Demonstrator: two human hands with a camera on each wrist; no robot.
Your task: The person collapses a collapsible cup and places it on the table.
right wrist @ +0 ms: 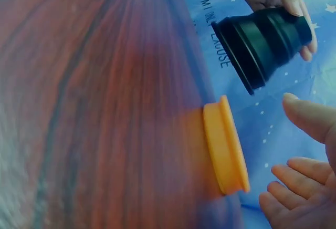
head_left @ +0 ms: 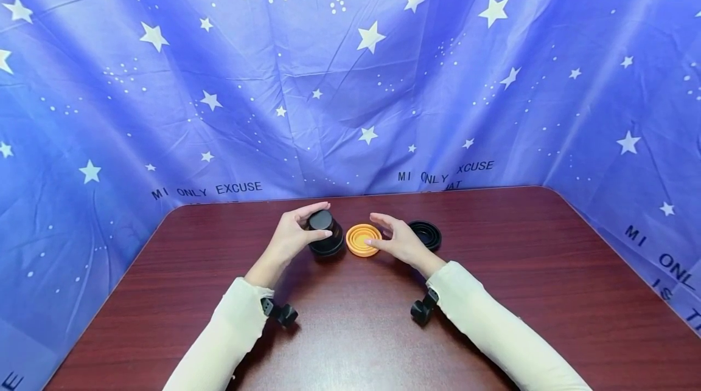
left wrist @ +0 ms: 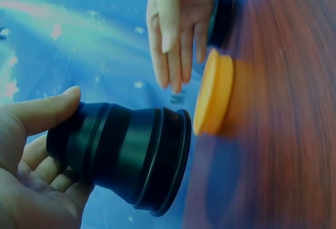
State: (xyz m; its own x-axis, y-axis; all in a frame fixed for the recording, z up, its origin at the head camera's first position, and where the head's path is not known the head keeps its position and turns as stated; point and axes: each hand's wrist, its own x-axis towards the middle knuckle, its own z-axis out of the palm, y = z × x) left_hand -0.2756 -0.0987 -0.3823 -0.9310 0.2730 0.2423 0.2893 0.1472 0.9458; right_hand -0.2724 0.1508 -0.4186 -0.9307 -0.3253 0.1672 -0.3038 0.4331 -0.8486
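Observation:
My left hand [head_left: 286, 239] grips a black collapsible cup [head_left: 327, 247] by its narrow end. The cup is stretched out into ridged tiers and turned wide rim down; in the right wrist view it hangs tilted, apart from the table. An orange collapsible cup [head_left: 358, 239], pressed flat into rings, lies just right of it. Over the orange cup's right side hovers my right hand [head_left: 404, 241], thumb and fingers spread and holding nothing. Behind that hand rests another flattened black cup [head_left: 431, 233], partly hidden by it.
All of this is near the far side of a dark red wooden table [head_left: 350, 330]. A blue curtain with white stars [head_left: 306, 75] hangs close behind and along both sides. Each wrist wears a small black camera [head_left: 286, 314].

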